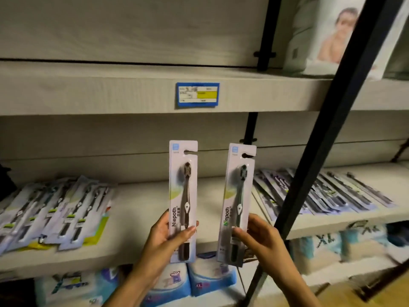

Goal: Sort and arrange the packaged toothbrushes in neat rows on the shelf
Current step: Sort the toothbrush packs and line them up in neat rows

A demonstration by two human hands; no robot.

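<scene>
I hold two packaged toothbrushes upright in front of the middle shelf. My left hand grips the lower part of a white card pack with a black brush. My right hand pinches the lower part of a second pack with a dark green brush, tilted slightly right. Both packs face me, side by side and apart. On the shelf lies a left pile of toothbrush packs fanned out, and a right row of packs lying flat.
A black diagonal frame bar crosses in front of the right row. A blue price tag sits on the upper shelf edge. Soft packaged goods fill the shelf below. A large white pack stands at upper right.
</scene>
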